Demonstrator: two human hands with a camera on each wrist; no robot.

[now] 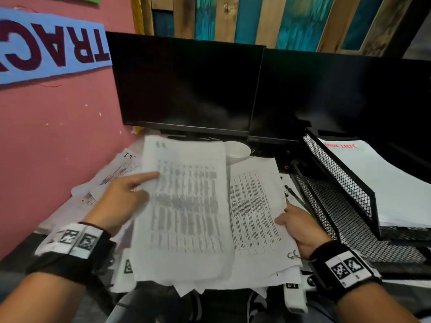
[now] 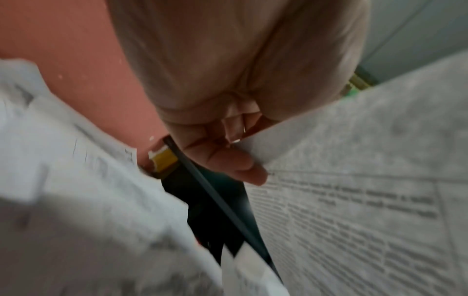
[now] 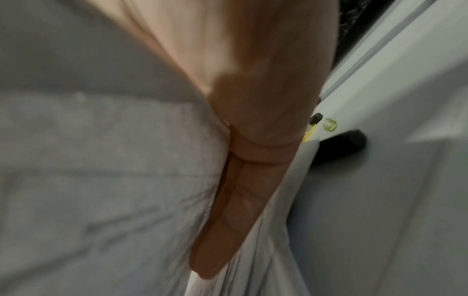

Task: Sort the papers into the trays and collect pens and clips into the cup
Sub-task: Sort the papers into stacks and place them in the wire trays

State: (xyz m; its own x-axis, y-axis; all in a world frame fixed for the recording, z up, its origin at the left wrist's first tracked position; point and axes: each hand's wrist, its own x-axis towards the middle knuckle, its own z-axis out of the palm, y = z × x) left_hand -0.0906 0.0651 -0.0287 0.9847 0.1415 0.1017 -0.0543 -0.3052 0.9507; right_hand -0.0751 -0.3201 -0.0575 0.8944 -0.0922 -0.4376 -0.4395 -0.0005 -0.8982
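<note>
**Two hands on two printed sheets above a littered desk**

In the middle of the head view the left hand [image 1: 121,199] holds the large printed sheet [image 1: 186,206] by its left edge. The forefinger lies stretched out across the print, pointing to the right; the other fingers are curled at the paper's edge. The left wrist view shows the thumb [image 2: 228,162] pressed against the sheet's margin, so the hand pinches the page. The sheet is blurred and its print cannot be read.

Lower right of centre, the right hand [image 1: 300,227] grips the second printed sheet [image 1: 254,206] at its right edge, thumb on top of the print. In the right wrist view the fingers [image 3: 228,210] lie straight and close together under the paper, so it is clamped between thumb and flat fingers.

More loose papers [image 1: 112,173] lie crumpled at the left of the frame beneath the left hand, and others stick out under both held sheets at the bottom. A black pen [image 1: 295,195] lies just above the right hand, beside the lower black mesh tray [image 1: 349,220]. The upper tray [image 1: 335,169], at the right edge, holds a stack of white sheets with red writing at its top. A white cup [image 1: 236,150] peeks out behind the top of the two held sheets.

Two dark monitors [image 1: 186,82] fill the upper centre and right. A pink wall [image 1: 58,136] with a blue lettered banner [image 1: 51,45] takes the upper left; painted wooden planks [image 1: 268,17] run along the top.
</note>
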